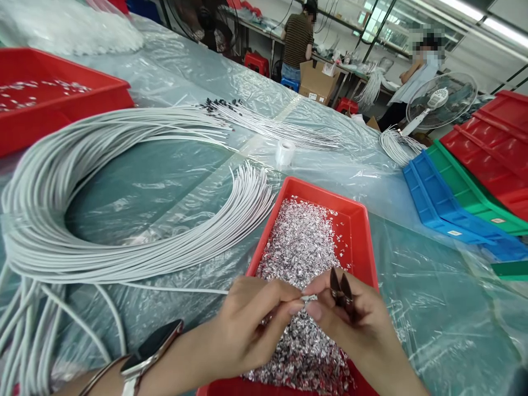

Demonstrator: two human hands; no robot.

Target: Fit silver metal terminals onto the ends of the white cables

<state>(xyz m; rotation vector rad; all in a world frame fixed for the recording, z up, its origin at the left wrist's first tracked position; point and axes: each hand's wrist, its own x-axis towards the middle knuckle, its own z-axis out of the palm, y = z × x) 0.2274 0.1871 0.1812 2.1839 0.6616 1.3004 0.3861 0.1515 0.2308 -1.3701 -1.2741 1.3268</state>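
My left hand [259,319] is closed in a pinch on a white cable [177,289], close to its end. The cable runs off to the left toward a big coil. My right hand [355,313] has thumb and forefinger at the short silvery cable tip [309,297], nearly meeting the left fingertips. Tucked in that same hand are dark snips [340,287], their two pointed blades sticking up, slightly apart; their handles are hidden by the fingers. Both hands are above a red tray [367,242] holding a heap of shiny foil scraps [305,236].
A thick coil of white cables [45,181] covers the left of the plastic-sheeted table, with more cables [280,126] behind. A clear tape roll [284,154] stands beyond the tray. Another red tray [94,91] sits at far left; stacked bins [466,181] lean at right. Two people are in the background.
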